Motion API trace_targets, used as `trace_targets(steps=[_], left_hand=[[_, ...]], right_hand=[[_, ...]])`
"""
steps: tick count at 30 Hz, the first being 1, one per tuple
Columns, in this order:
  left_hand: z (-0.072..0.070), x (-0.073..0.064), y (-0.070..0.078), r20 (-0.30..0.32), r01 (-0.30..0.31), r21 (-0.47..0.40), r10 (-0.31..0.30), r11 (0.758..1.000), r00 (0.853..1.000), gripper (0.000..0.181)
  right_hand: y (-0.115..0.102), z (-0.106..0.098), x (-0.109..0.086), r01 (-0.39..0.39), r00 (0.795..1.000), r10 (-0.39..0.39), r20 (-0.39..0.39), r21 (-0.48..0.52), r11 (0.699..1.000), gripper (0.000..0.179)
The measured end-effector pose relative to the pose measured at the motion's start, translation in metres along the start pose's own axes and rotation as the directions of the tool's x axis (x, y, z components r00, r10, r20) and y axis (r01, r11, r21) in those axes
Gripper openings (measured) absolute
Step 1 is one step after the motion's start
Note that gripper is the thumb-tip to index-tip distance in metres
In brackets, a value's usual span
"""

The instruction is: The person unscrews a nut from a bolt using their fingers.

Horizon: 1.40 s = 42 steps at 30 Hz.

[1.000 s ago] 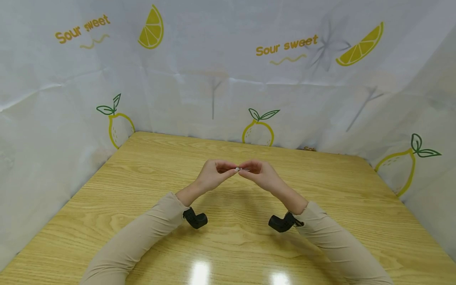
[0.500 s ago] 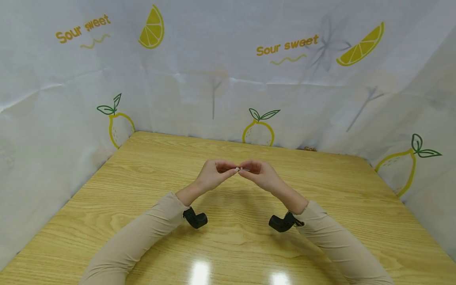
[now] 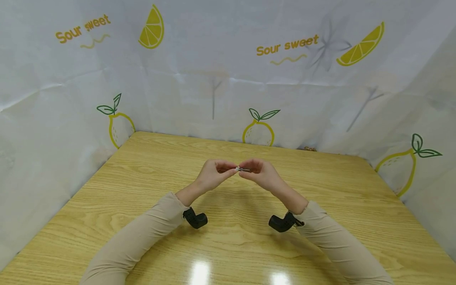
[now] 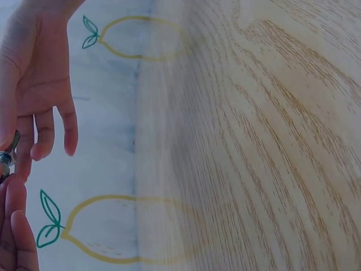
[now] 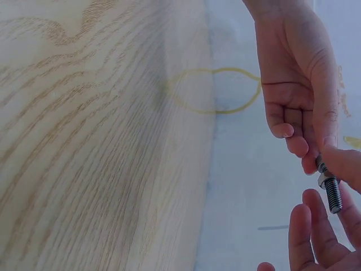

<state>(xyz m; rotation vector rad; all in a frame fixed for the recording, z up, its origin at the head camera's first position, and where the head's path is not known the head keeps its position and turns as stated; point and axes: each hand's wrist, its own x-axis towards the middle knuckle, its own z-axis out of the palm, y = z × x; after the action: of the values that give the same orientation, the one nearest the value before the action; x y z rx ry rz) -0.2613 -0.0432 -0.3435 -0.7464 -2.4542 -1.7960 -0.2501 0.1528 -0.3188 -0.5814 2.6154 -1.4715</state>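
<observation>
Above the table, both hands meet fingertip to fingertip at a small metal bolt [image 3: 247, 170]. My left hand [image 3: 212, 176] pinches the bolt's left end between thumb and index finger, hiding that end. A nut [image 5: 325, 180] sits partway along the bolt, whose threaded shank lies pointing toward my right palm. The thumb and index finger of my right hand [image 3: 264, 175] are around the nut, while its other fingers are loosely bent. In the left wrist view, the bolt [image 4: 15, 139] shows at the left edge, between the two hands.
The wood-grain table [image 3: 228, 241] spreads below the hands. Behind and at both sides hangs a white curtain [image 3: 199, 95] printed with lemons. A black wrist camera mount [image 3: 195, 218] sits under the left cuff, and another black mount [image 3: 281, 223] under the right.
My right thumb and index fingertip have parted slightly, so more of the nut and shank shows. The left hand and both arms stay in place.
</observation>
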Motion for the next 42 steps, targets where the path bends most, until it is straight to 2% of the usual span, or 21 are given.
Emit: trace_targets(steps=[7,14,23,27,32,38,42], left_hand=[[0.0004,0.0006,-0.0005,-0.002,0.0,0.006,0.0,1.0,1.0,0.024],[0.0,-0.0001,-0.0004,-0.006,0.0,0.002,0.0,1.0,1.0,0.024],[0.0003,-0.0006,0.0009,-0.006,0.014,-0.003,-0.014,1.0,1.0,0.024],[0.0004,-0.0003,0.0004,-0.01,0.016,-0.006,-0.016,1.0,1.0,0.023],[0.0006,-0.0001,-0.0002,-0.008,0.013,-0.006,-0.013,1.0,1.0,0.024],[0.0002,0.0003,0.0002,-0.002,0.006,-0.003,-0.006,1.0,1.0,0.025],[0.0001,-0.0001,0.0002,-0.004,0.006,-0.004,-0.006,1.0,1.0,0.024]], right_hand=[[0.0034,0.002,0.002,0.006,1.0,-0.006,0.022,0.013,1.0,0.035],[0.0037,0.0015,0.0009,0.023,1.0,-0.023,-0.001,-0.008,1.0,0.031],[0.0029,0.002,0.002,-0.019,1.0,0.019,0.006,0.007,1.0,0.033],[0.0033,0.0014,0.0013,-0.004,1.0,0.004,-0.004,0.003,1.0,0.03],[0.0024,0.0011,0.0004,0.014,1.0,-0.014,-0.012,0.01,1.0,0.035],[0.003,0.0017,0.0023,-0.024,0.999,0.023,0.024,0.022,0.999,0.036],[0.0039,0.0011,0.0016,-0.01,1.0,0.009,0.027,0.006,1.0,0.031]])
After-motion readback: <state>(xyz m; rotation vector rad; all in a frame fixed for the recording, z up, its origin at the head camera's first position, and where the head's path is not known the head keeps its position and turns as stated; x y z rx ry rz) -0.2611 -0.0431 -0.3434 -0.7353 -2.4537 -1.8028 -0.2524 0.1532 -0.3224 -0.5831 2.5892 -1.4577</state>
